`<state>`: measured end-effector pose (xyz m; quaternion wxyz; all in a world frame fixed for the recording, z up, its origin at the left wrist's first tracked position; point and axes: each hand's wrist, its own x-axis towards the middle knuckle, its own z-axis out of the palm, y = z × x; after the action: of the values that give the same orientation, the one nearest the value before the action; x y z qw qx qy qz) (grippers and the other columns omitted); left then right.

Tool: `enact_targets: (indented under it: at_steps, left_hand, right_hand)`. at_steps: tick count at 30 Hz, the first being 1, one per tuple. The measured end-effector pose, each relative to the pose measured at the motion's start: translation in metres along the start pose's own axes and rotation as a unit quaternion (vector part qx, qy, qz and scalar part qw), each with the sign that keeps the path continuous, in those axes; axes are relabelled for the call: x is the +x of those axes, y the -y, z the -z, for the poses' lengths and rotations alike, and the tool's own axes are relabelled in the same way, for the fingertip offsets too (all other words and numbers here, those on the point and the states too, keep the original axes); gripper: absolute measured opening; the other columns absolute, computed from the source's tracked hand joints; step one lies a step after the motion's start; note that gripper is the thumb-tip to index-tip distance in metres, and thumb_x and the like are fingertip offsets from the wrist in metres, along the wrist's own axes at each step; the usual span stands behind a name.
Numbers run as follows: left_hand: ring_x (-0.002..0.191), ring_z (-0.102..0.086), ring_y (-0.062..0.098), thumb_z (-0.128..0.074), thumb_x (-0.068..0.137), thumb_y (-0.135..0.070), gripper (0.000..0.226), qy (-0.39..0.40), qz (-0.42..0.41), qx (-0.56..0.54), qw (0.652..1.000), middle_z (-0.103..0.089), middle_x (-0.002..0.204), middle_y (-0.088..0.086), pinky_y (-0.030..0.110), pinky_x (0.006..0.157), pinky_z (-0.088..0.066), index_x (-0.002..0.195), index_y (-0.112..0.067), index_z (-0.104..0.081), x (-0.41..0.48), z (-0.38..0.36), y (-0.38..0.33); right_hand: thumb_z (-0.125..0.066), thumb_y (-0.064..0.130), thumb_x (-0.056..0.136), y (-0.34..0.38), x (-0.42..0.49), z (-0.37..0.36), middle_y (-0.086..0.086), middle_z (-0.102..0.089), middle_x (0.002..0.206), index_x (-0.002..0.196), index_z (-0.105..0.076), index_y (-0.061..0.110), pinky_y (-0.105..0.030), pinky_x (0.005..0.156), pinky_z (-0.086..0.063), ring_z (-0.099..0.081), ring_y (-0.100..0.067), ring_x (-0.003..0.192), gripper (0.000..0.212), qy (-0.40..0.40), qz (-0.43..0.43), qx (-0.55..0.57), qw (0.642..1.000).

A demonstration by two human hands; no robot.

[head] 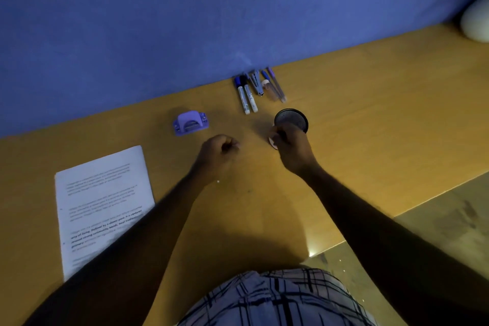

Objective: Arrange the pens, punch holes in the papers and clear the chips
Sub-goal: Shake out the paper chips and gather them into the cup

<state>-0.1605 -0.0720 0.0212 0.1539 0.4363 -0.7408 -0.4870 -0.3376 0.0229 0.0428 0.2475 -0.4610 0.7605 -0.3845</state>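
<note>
A row of pens and markers lies side by side against the blue wall. Just in front of them stands a black mesh cup. My right hand grips the cup's near side, with something small and pale showing under the fingers. My left hand is a closed fist on the desk to the left of the cup; I cannot see anything in it. A purple hole punch sits further left. The stack of printed papers lies at the near left. One white chip rests beside my left forearm.
The wooden desk ends at its right corner, where the floor begins. A pale rounded object sits at the far right against the wall. The blue wall bounds the back of the desk.
</note>
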Motion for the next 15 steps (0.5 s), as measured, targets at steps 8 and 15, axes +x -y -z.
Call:
enact_targets:
  at_steps: [8, 15]
  left_hand:
    - [0.083, -0.063, 0.015, -0.060, 0.093, -0.022, 0.022, 0.028, -0.065, 0.021, 0.997, -0.070, 0.092, 0.010, 0.029, 0.075, -0.050, 0.100, -0.001, -0.066, 0.062, -0.042, -0.075]
    - [0.089, -0.068, 0.016, -0.069, 0.085, -0.022, 0.021, 0.035, -0.106, 0.100, 0.989, -0.073, 0.097, 0.006, 0.033, 0.076, -0.057, 0.101, -0.008, -0.073, 0.084, -0.061, -0.083]
  right_hand:
    - [-0.057, 0.006, 0.089, -0.019, 0.037, 0.050, -0.015, -0.070, 0.096, 0.098, -0.070, 0.001, -0.030, 0.065, -0.042, -0.063, -0.027, 0.087, 0.016, -0.047, -0.019, -0.096, 0.994]
    - [-0.063, 0.006, 0.082, -0.028, 0.042, 0.063, -0.009, -0.074, 0.094, 0.094, -0.077, 0.010, -0.033, 0.064, -0.049, -0.066, -0.024, 0.082, 0.019, -0.039, -0.004, -0.135, 0.990]
